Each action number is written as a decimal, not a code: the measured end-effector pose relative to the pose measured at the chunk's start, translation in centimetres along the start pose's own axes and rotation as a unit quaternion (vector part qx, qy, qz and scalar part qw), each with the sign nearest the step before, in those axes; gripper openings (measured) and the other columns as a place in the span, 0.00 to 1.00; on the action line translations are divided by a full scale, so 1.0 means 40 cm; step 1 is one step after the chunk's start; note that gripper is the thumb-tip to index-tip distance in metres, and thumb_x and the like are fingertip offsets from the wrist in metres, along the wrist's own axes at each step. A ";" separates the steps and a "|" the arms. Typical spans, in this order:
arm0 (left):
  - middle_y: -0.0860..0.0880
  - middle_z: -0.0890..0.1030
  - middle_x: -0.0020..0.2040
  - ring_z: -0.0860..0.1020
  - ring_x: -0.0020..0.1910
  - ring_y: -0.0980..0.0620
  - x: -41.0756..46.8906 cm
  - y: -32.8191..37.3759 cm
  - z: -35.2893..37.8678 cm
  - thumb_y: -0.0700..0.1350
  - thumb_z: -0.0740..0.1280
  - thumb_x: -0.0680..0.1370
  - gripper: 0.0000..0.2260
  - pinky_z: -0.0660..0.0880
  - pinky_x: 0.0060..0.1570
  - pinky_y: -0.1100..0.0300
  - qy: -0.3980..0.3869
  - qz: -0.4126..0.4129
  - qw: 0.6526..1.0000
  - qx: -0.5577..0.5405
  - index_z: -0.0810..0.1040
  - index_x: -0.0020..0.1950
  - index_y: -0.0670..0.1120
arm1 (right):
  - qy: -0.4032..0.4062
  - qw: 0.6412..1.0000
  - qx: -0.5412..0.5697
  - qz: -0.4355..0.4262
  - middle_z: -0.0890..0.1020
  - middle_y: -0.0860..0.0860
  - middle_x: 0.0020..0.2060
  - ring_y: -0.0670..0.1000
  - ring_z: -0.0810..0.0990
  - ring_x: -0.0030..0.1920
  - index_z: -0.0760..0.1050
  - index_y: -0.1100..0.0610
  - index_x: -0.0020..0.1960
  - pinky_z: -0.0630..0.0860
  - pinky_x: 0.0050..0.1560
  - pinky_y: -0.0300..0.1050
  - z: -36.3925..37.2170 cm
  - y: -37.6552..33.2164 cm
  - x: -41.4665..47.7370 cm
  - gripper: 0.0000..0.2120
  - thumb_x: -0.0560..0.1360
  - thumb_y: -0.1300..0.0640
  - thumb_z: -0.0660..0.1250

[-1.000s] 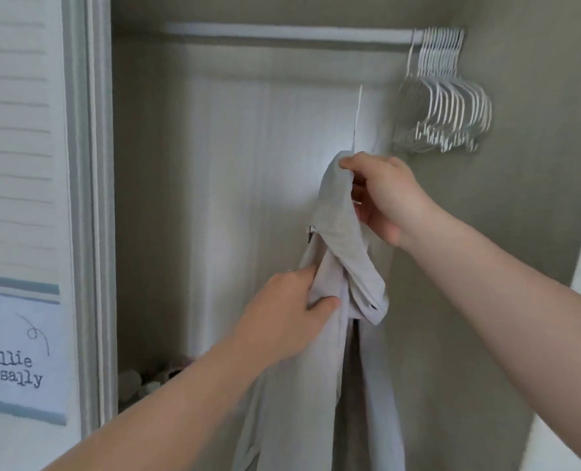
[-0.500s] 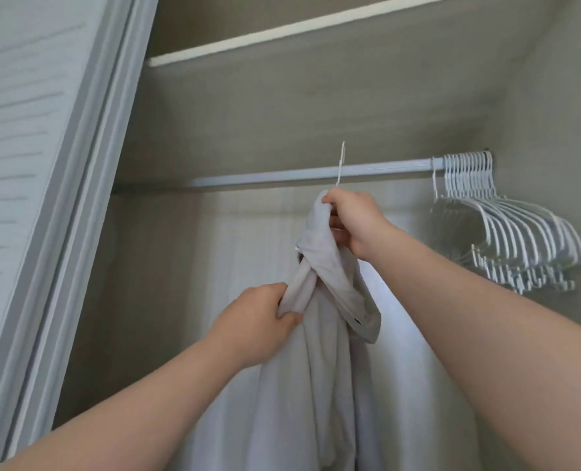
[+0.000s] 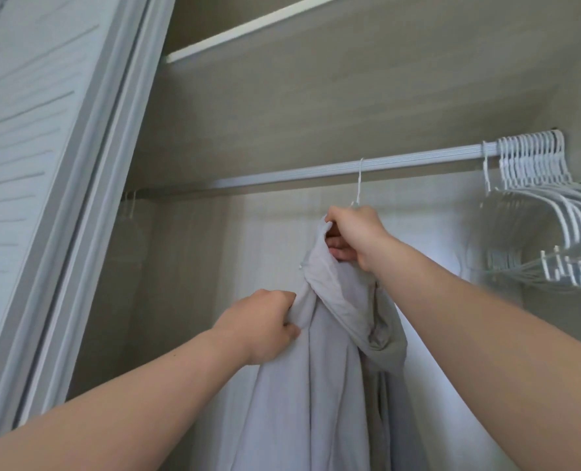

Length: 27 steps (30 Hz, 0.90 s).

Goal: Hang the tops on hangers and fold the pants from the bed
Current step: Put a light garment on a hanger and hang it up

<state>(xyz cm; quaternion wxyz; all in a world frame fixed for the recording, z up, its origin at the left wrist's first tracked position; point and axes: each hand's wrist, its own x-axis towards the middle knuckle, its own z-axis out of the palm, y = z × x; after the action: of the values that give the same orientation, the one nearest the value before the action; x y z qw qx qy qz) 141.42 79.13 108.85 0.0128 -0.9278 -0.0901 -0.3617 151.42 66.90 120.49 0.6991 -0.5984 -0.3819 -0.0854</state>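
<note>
Just under the closet rod [image 3: 282, 176], the right hand [image 3: 353, 237] has its fingers [image 3: 341, 249] curled round the bunched collar of the grey top [image 3: 316, 385] at the neck of the hanger [image 3: 359, 185], while the left hand [image 3: 261, 326] pinches a fold lower down. Whether the hanger's thin hook has caught the rod is unclear, so letting go now could drop everything. A tug on the twisted cloth could also slide a shoulder off.

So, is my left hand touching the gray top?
Touching. The head view shows the left hand pinching a fold of the gray top fabric.
</note>
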 end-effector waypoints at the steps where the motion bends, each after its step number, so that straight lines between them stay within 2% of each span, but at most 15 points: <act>1: 0.45 0.80 0.53 0.78 0.54 0.42 -0.006 -0.005 0.002 0.52 0.66 0.79 0.08 0.74 0.48 0.53 -0.005 -0.001 1.000 0.005 0.70 0.47 0.50 | 0.006 1.000 -0.025 -0.005 0.76 0.53 0.27 0.48 0.73 0.19 0.73 0.57 0.38 0.71 0.22 0.36 0.003 0.008 0.000 0.05 0.74 0.61 0.63; 4: 0.46 0.79 0.51 0.77 0.52 0.42 -0.022 -0.015 -0.001 0.51 0.66 0.79 0.08 0.71 0.44 0.54 -0.012 0.005 1.000 0.006 0.69 0.45 0.50 | 0.020 0.997 -0.068 -0.017 0.75 0.56 0.28 0.51 0.73 0.21 0.72 0.58 0.38 0.71 0.24 0.38 -0.001 0.015 -0.002 0.04 0.72 0.59 0.63; 6: 0.48 0.77 0.46 0.76 0.48 0.43 -0.037 -0.017 -0.007 0.50 0.66 0.79 0.11 0.68 0.41 0.54 -0.013 0.011 1.000 0.001 0.66 0.41 0.51 | 0.035 0.991 -0.123 -0.033 0.75 0.55 0.26 0.53 0.73 0.22 0.71 0.58 0.36 0.71 0.24 0.39 -0.015 0.013 -0.003 0.07 0.71 0.57 0.64; 8: 0.48 0.76 0.44 0.75 0.46 0.43 -0.055 -0.015 -0.011 0.50 0.65 0.79 0.10 0.68 0.40 0.54 -0.012 0.019 1.000 -0.004 0.67 0.42 0.50 | 0.051 0.976 -0.204 -0.057 0.75 0.53 0.26 0.55 0.74 0.24 0.70 0.56 0.33 0.69 0.23 0.37 -0.028 0.008 -0.010 0.11 0.72 0.52 0.63; 10: 0.47 0.76 0.46 0.76 0.48 0.42 -0.074 -0.010 -0.014 0.51 0.64 0.79 0.08 0.71 0.42 0.53 -0.009 0.027 1.000 -0.010 0.68 0.48 0.48 | 0.058 0.962 -0.259 -0.069 0.79 0.54 0.31 0.55 0.79 0.23 0.73 0.56 0.40 0.70 0.21 0.37 -0.031 0.000 -0.024 0.16 0.72 0.42 0.64; 12: 0.49 0.74 0.44 0.76 0.48 0.42 -0.096 -0.004 -0.015 0.51 0.64 0.79 0.09 0.70 0.42 0.53 -0.008 0.032 0.999 -0.018 0.66 0.49 0.48 | 0.063 0.953 -0.290 -0.064 0.81 0.55 0.37 0.54 0.81 0.24 0.72 0.56 0.52 0.76 0.24 0.42 -0.026 -0.010 -0.045 0.28 0.69 0.32 0.64; 14: 0.50 0.71 0.42 0.75 0.47 0.41 -0.117 0.001 -0.013 0.51 0.64 0.78 0.10 0.70 0.42 0.54 -0.017 0.033 0.999 -0.030 0.63 0.48 0.50 | 0.075 0.937 -0.333 -0.069 0.81 0.53 0.38 0.53 0.82 0.25 0.69 0.55 0.53 0.77 0.25 0.44 -0.022 -0.024 -0.069 0.32 0.66 0.28 0.64; 17: 0.51 0.70 0.41 0.74 0.44 0.41 -0.154 0.003 -0.012 0.51 0.64 0.78 0.12 0.68 0.41 0.54 -0.032 0.033 0.998 -0.040 0.60 0.47 0.51 | 0.066 0.931 -0.350 -0.081 0.81 0.54 0.33 0.55 0.83 0.25 0.69 0.55 0.42 0.82 0.28 0.51 -0.010 -0.041 -0.102 0.24 0.67 0.33 0.68; 19: 0.50 0.71 0.41 0.74 0.42 0.41 -0.182 0.003 -0.013 0.50 0.65 0.77 0.13 0.67 0.39 0.54 -0.043 0.035 0.997 -0.044 0.59 0.46 0.51 | 0.066 0.931 -0.350 -0.079 0.82 0.54 0.31 0.57 0.83 0.27 0.70 0.55 0.39 0.84 0.34 0.56 0.006 -0.056 -0.123 0.23 0.68 0.34 0.68; 22: 0.48 0.75 0.43 0.75 0.42 0.40 -0.224 0.002 -0.016 0.47 0.64 0.76 0.12 0.68 0.38 0.54 -0.057 0.045 0.996 -0.060 0.60 0.45 0.51 | 0.081 0.911 -0.399 -0.059 0.82 0.54 0.31 0.58 0.83 0.27 0.74 0.55 0.40 0.84 0.40 0.55 0.032 -0.084 -0.151 0.23 0.69 0.34 0.66; 24: 0.47 0.77 0.44 0.76 0.42 0.41 -0.249 -0.002 -0.022 0.46 0.64 0.76 0.10 0.68 0.37 0.54 -0.061 0.051 0.994 -0.072 0.61 0.46 0.51 | 0.081 0.899 -0.429 -0.039 0.82 0.56 0.31 0.59 0.83 0.28 0.76 0.58 0.41 0.84 0.42 0.56 0.044 -0.099 -0.162 0.17 0.72 0.43 0.65; 27: 0.50 0.79 0.46 0.77 0.44 0.44 -0.277 -0.010 -0.032 0.45 0.63 0.77 0.08 0.68 0.36 0.56 -0.067 0.055 0.993 -0.085 0.65 0.51 0.52 | 0.083 0.896 -0.435 -0.019 0.82 0.58 0.33 0.60 0.82 0.26 0.76 0.62 0.41 0.85 0.40 0.57 0.048 -0.115 -0.171 0.10 0.73 0.56 0.62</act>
<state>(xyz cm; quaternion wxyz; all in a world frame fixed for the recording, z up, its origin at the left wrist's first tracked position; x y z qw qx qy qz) 132.47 77.65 102.32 -0.0523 -0.9512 -0.0084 -0.3041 143.20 65.08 119.70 0.3967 -0.8260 -0.2585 -0.3059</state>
